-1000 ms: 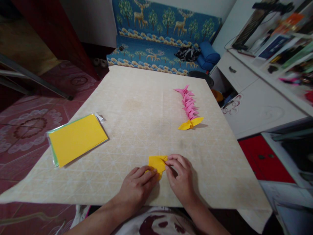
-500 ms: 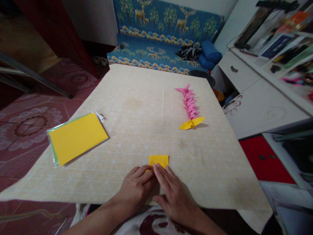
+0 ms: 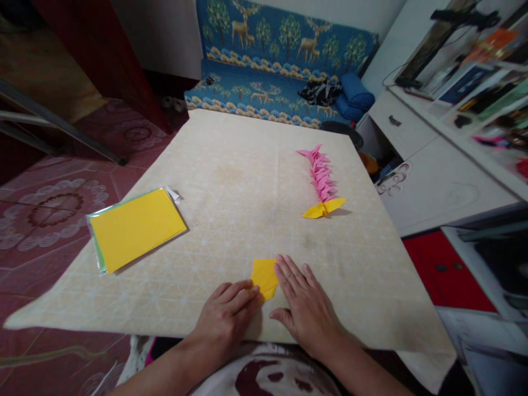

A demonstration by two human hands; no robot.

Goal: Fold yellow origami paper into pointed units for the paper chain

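A small folded piece of yellow paper (image 3: 264, 278) lies near the front edge of the table. Its lower left part is held under the bent fingers and thumb of my left hand (image 3: 226, 311). My right hand (image 3: 303, 302) is flat with its fingers stretched out, the fingertips pressing along the paper's right edge and the thumb apart. Farther off to the right is a row of pink folded-paper pieces (image 3: 320, 173). A yellow folded-paper piece (image 3: 324, 208) with two pointed wings sits at the near end of that row.
On the left lies a clear packet of yellow sheets (image 3: 138, 228), with green showing at its edge. A pale patterned cloth (image 3: 231, 203) covers the table. Beyond stands a blue sofa (image 3: 264, 91) with deer on it; a white cabinet (image 3: 437, 176) is to the right.
My right hand has moved from the paper's lower middle to its right edge, fingers now spread flat. More of the yellow paper shows, with a slanted lower right edge. The view has shifted slightly.
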